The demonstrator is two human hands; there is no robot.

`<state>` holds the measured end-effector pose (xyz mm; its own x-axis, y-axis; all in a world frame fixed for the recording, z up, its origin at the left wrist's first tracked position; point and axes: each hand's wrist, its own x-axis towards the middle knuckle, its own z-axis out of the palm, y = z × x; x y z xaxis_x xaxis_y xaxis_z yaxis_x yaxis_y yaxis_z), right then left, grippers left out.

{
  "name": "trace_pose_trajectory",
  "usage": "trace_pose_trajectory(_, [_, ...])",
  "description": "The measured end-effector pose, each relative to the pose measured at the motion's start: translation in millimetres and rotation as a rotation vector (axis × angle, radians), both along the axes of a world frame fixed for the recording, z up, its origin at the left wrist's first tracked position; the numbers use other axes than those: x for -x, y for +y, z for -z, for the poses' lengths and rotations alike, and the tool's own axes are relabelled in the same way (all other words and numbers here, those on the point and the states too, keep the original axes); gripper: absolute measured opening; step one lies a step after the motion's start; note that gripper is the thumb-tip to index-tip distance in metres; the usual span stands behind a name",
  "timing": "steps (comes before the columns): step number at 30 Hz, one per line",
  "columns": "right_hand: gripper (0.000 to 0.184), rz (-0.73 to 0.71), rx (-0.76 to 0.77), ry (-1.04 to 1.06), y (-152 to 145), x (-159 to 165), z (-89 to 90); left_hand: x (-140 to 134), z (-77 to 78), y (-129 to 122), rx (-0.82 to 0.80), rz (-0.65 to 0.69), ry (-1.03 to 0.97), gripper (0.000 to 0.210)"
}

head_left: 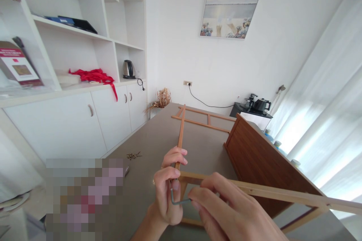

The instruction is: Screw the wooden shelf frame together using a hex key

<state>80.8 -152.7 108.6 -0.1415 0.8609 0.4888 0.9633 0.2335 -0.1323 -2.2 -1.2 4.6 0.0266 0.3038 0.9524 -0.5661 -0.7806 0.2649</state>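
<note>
My left hand (169, 192) is wrapped round a thin wooden strip (181, 131) at its near end, where it meets a pale wooden rail (263, 189). An L-shaped hex key (181, 202) is pinched in the fingers of my right hand (226, 205). The key's short arm points up to the joint by my left fingertips; whether it sits in a screw head is hidden. The rail runs off to the right, with a brown wooden panel (263, 154) standing on edge behind it.
Several screws (134, 155) lie left of my hands on the grey table (147, 135). A ladder-like wooden frame (208, 120) lies at the far end. Beyond the panel stands a black kettle (261, 104). White cabinets (56, 120) line the left; a pixelated patch covers the lower left.
</note>
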Motion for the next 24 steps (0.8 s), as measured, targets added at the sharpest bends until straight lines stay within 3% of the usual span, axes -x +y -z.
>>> trace_pose_trajectory(7, [0.019, 0.022, -0.131, 0.099, 3.9, 6.2, -2.3, -1.2, 3.4, 1.3, 0.007, 0.022, -0.011, 0.021])
trace_pose_trajectory(24, [0.024, 0.014, -0.096, 0.08, 6.6, 10.7, -2.0, -0.7, 6.0, 1.9, 0.026, 0.028, -0.012, 0.022])
